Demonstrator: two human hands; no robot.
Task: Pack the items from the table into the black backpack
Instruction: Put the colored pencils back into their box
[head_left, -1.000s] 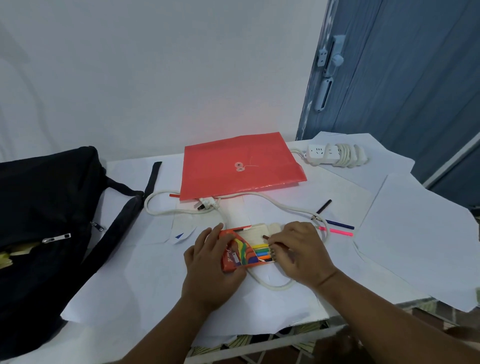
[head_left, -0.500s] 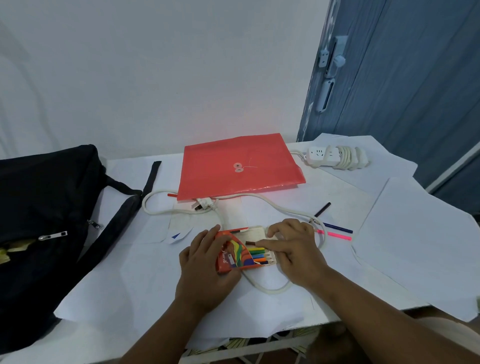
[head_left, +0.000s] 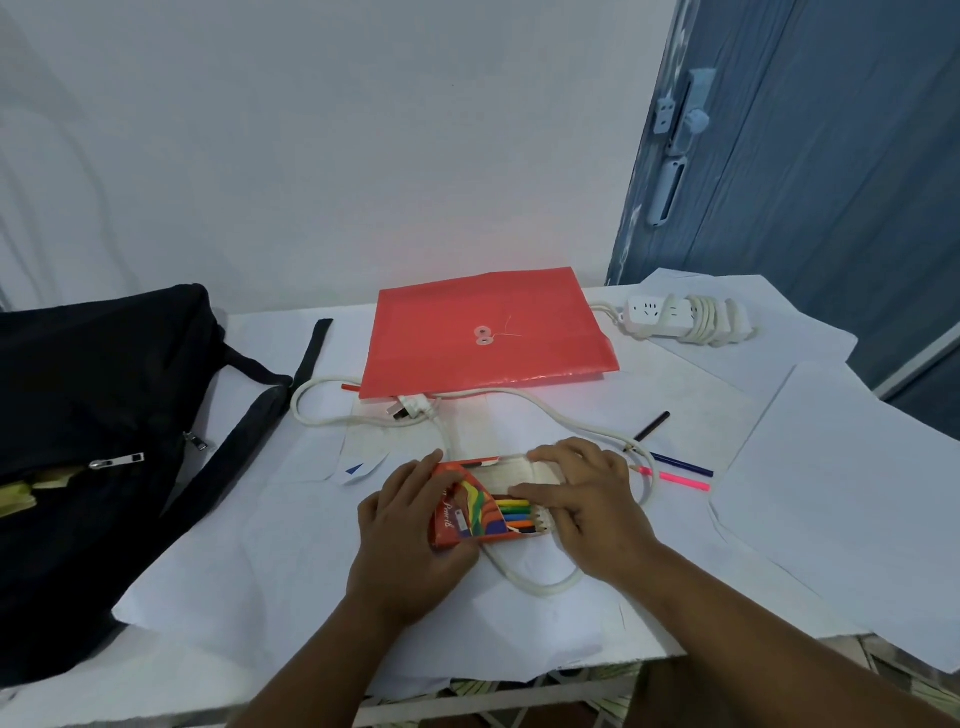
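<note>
An orange box of coloured pencils (head_left: 467, 517) lies open on the table in front of me. My left hand (head_left: 405, 540) grips its left end, thumb underneath. My right hand (head_left: 587, 506) lies over the box's open flap, and its thumb presses on the pencil ends. The black backpack (head_left: 88, 447) stands at the left with its zip open. A red string-tie folder (head_left: 483, 332) lies behind the box. Loose black, blue and pink pencils (head_left: 675, 470) lie to the right of my right hand.
A white power strip (head_left: 685, 319) sits at the back right, and its cable (head_left: 540, 415) loops across the table and under my hands. White paper sheets (head_left: 841, 493) cover the right side and overhang the table's edge. A blue door (head_left: 810, 171) stands behind.
The brown pencil my right hand was feeding in has gone into the box. My right thumb now pushes against the pencil ends. My left hand has kept its grip.
</note>
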